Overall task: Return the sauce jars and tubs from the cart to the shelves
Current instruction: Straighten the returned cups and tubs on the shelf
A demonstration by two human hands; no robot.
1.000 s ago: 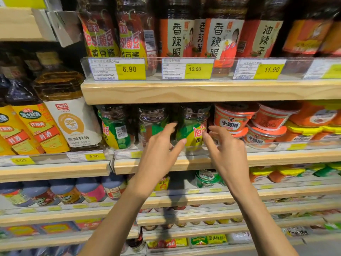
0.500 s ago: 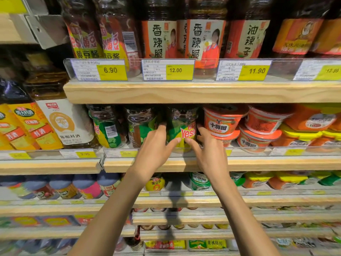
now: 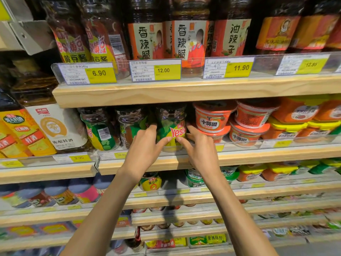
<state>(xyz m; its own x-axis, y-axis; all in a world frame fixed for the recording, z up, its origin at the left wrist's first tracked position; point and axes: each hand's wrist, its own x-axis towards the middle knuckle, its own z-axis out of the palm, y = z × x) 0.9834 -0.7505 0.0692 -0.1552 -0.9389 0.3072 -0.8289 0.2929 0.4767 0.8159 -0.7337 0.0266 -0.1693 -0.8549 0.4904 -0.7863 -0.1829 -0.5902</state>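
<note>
Now left hand (image 3: 144, 149) and right hand (image 3: 202, 151), both cupped round glossy cylindrical jar (image 3: 172, 120).

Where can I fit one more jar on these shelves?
One bare patch: the lower shelf, between the yellow jar and the green-lidded tubs. The middle shelf is crowded: jars side by side, red tubs stacked, left hand and right hand on the Yes jar. The top shelf is packed too.
</note>
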